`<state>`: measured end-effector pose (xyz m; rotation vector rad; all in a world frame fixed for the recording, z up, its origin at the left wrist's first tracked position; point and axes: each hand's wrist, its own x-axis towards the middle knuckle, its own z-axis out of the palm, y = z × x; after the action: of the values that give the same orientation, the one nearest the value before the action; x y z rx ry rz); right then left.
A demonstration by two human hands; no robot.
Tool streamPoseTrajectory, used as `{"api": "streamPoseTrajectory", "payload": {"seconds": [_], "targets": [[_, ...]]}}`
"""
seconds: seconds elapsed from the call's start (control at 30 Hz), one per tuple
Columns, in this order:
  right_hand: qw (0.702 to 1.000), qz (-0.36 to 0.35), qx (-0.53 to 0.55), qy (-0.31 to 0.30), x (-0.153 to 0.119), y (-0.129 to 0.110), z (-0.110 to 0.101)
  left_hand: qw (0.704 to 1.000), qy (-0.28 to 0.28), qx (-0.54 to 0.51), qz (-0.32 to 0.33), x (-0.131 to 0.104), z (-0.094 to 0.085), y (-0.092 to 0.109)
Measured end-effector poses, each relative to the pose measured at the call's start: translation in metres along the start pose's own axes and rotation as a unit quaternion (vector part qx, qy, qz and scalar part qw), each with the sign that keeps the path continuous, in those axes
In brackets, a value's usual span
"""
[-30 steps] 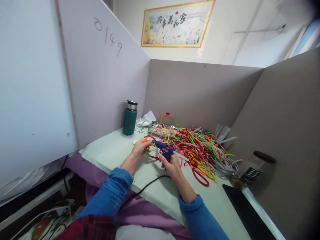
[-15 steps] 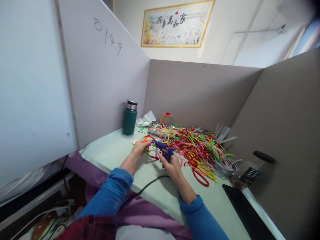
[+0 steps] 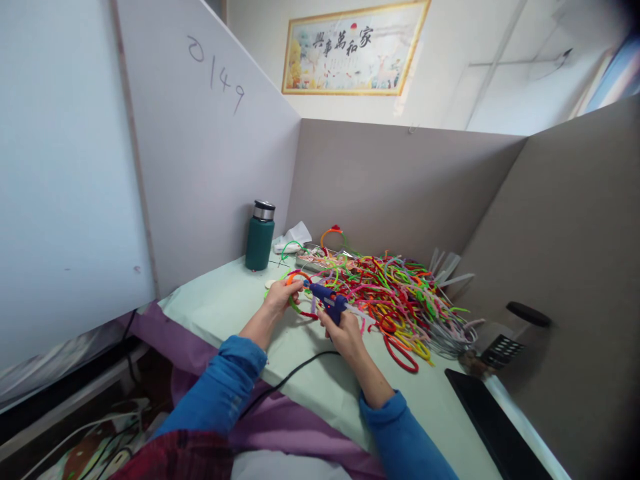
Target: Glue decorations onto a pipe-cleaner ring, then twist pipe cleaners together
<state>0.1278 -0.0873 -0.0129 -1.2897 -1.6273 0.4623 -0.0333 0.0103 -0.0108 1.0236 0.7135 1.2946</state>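
Observation:
Pinched between the fingers of my left hand (image 3: 281, 296) is a curved multicolored pipe-cleaner piece (image 3: 299, 311), orange at the top with green and dark red lower down. My right hand (image 3: 345, 330) is wrapped round the handle of a blue glue gun (image 3: 327, 298). The gun's nozzle points left and is at the piece, close to my left fingertips; whether it touches is too small to tell. A clear glue stick (image 3: 361, 313) sticks out of the gun's back end. Beyond the gun lies a large heap of colorful pipe cleaners (image 3: 395, 283).
A green bottle (image 3: 259, 237) stands at the table's back left, beside crumpled white tissue (image 3: 293, 237). Red-handled scissors (image 3: 401, 353) lie right of my right hand. A black cable (image 3: 295, 373) crosses the front edge. A black flat object (image 3: 493, 423) lies at the right. Grey partitions surround the table.

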Motion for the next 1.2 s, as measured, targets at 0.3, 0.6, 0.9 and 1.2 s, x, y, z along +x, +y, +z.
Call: {"api": "streamPoseTrajectory", "payload": {"seconds": [0.3, 0.6, 0.9, 1.2], "targets": [[1.0, -0.007, -0.004, 0.016, 0.001, 0.0037, 0.0, 1.0, 0.001, -0.001, -0.005, -0.0008, 0.0005, 0.0004], [1.0, -0.007, -0.029, 0.007, -0.0007, 0.0012, -0.0001, 1.0, -0.001, 0.013, 0.0, -0.0004, -0.0003, 0.0001], [1.0, -0.019, -0.014, 0.018, -0.0012, -0.0003, -0.0027, 1.0, 0.005, 0.013, 0.004, -0.0005, -0.0001, -0.0003], [0.999, -0.004, -0.037, 0.018, -0.0002, 0.0035, 0.0002, 1.0, -0.002, 0.025, 0.002, 0.0003, -0.0005, -0.0012]]}}
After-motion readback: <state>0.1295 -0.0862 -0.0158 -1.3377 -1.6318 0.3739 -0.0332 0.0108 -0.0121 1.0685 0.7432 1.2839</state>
